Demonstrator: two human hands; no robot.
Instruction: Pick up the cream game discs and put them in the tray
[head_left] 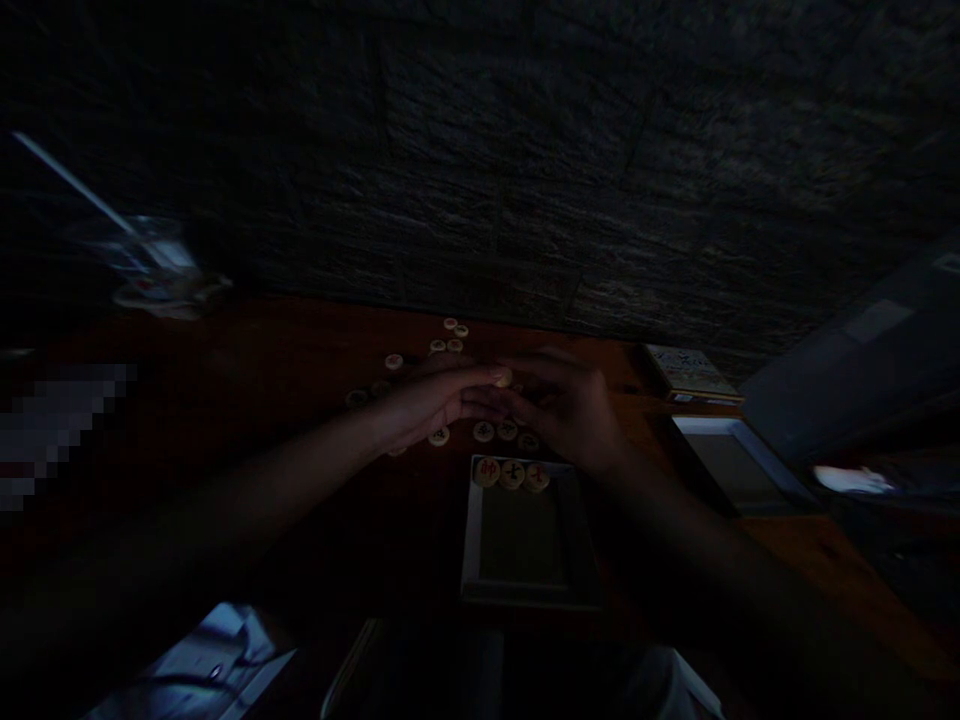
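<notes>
The scene is very dark. My left hand and my right hand meet over the middle of a dark wooden table. A round pale game piece is pinched at my left fingertips, right against my right fingers. My right hand is curled, and what it holds is hidden. Several more round pieces lie scattered beyond and under the hands. Just below the hands, an open shallow box holds three pieces in a row at its far end.
A clear glass with a straw stands at the far left. A small printed box and a flat lid-like tray lie to the right. A dark stone wall rises behind the table. Something pale and crumpled lies at the near left.
</notes>
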